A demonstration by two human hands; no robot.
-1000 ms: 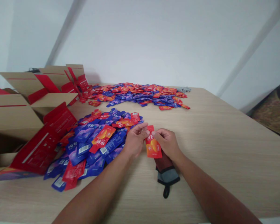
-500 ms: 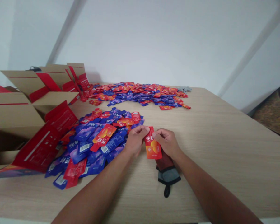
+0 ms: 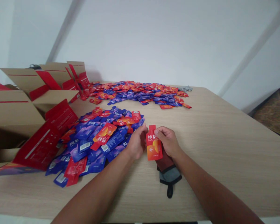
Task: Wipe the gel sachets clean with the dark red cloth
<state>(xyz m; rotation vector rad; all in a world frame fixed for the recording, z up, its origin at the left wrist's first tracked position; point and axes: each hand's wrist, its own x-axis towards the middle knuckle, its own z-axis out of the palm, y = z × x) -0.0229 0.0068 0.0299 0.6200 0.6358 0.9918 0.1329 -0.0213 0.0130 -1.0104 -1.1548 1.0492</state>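
My right hand [image 3: 168, 140] pinches a red and orange sachet [image 3: 154, 146] by its right edge, thumb on the printed front. The sachet hangs upright, narrow neck at the top. Just left of it is my left hand [image 3: 137, 142], its thumb raised and apart from the sachet; its fingertips are partly hidden. Under my right hand lies a folded brown and grey cloth [image 3: 170, 175] with black edging and a black loop. A pile of blue and red sachets [image 3: 91, 143] spreads out to the left of my left hand.
Open cardboard boxes [image 3: 11, 107] with red flaps stand along the left side. A second, longer heap of red and blue sachets [image 3: 140, 93] lies at the back of the wooden table [image 3: 224, 149], by the wall. A small grey cloth [image 3: 186, 88] sits at that heap's right end.
My left thumb and fingers have come off the sachet's top and shifted slightly left. My right hand still grips the sachet, almost in the same place.
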